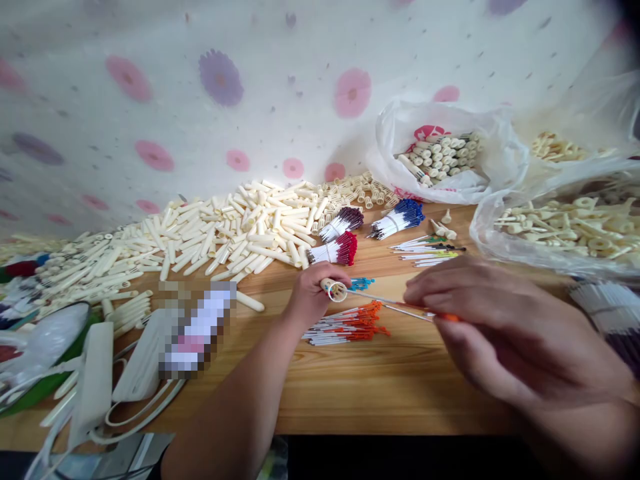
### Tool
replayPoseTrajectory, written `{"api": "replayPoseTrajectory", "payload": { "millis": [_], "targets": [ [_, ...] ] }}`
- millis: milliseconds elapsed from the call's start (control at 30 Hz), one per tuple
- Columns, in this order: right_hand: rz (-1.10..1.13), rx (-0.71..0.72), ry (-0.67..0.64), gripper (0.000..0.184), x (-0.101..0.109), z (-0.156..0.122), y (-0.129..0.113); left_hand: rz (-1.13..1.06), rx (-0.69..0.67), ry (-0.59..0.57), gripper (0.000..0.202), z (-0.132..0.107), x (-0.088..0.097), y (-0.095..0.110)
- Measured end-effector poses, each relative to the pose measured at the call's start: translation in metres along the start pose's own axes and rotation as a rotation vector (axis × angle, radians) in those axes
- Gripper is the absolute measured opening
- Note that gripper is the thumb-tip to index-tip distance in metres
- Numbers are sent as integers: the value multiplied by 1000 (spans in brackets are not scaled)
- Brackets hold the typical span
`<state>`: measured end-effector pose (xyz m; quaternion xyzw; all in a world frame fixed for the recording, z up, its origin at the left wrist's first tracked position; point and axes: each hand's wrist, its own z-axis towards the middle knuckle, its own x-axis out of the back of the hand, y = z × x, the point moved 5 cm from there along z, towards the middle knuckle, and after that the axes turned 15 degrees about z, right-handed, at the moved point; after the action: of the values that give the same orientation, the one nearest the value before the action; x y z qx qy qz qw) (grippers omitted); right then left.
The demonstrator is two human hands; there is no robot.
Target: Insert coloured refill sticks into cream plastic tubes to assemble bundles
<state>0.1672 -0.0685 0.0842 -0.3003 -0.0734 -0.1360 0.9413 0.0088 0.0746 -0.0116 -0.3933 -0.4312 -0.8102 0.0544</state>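
My left hand [311,297] is closed around a cream pen barrel [334,289], its open, slotted end facing right. My right hand [493,327] pinches thin white pen refills [407,311] with an orange end at the fingertips. The tip of one refill points at the mouth of the barrel; I cannot tell if it is inside. Just below the barrel lies a fan of orange-ended refills [345,325]. A few blue-ended refills [362,284] lie behind it. Red [335,250], dark purple [343,223] and dark blue [399,219] refill bundles lie farther back.
A heap of cream barrels [250,227] spreads along the wall at left. Plastic bags of cream parts stand back right [445,160] and right [575,227]. Black, green and yellow refills [427,250] lie mid-right. A white power strip with cables [93,380] is at front left.
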Motion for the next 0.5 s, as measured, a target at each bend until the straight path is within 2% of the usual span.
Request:
{"api": "replayPoseTrajectory", "payload": {
  "millis": [133, 233, 367, 500],
  "targets": [
    [-95, 86, -144, 21, -16, 8, -3, 16, 12, -66, 9, 1, -4, 3],
    [-115, 94, -161, 20, -21, 8, 0, 48, 35, -103, 9, 1, -4, 7],
    [-113, 116, -163, 19, -26, 4, 6, 40, 16, -92, 8, 1, -3, 14],
    [-96, 60, -145, 20, -32, 1, 18, 40, -16, -94, 11, 0, -5, 12]
  ]
}}
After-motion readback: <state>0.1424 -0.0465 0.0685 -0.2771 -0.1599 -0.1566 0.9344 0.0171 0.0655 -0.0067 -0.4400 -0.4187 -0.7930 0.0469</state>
